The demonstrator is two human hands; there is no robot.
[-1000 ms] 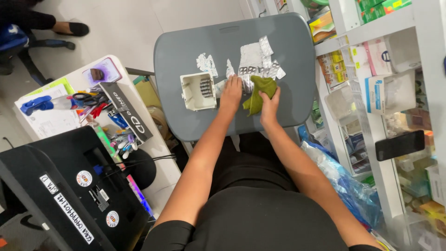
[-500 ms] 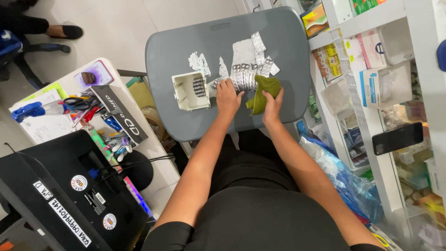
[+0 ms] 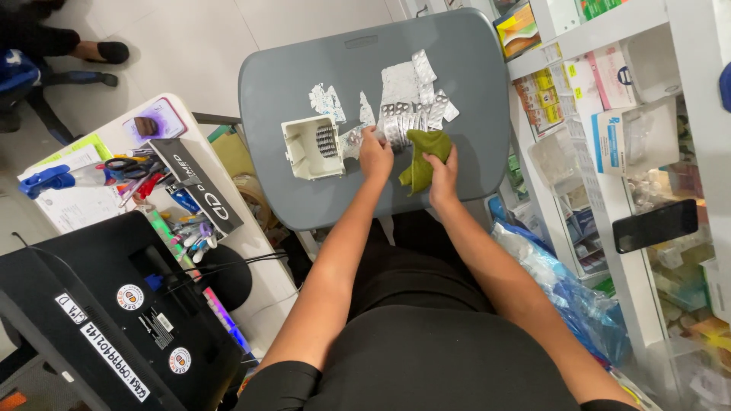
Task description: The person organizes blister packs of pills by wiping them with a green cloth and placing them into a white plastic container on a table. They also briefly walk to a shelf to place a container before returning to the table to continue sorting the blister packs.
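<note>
I had my left hand [image 3: 375, 154] down on the grey desk [image 3: 304, 198], its fingers pinched together on the silver blister strips [image 3: 403, 125] heaped near the middle. My right hand [image 3: 443, 176] lay just beside it, fingers clamped on a green cloth [image 3: 422, 154] that was pressed against the near edge of the strips. Left of my left hand sat a small white box [image 3: 308, 148], open on top, with a row of strips standing in it. Torn foil scraps [image 3: 327, 101] were scattered farther back on the desk. To my right stood white shelves [image 3: 609, 46] packed with boxes; to my left was a cluttered white table [image 3: 228, 243] with scissors [image 3: 126, 164] and pens.
</note>
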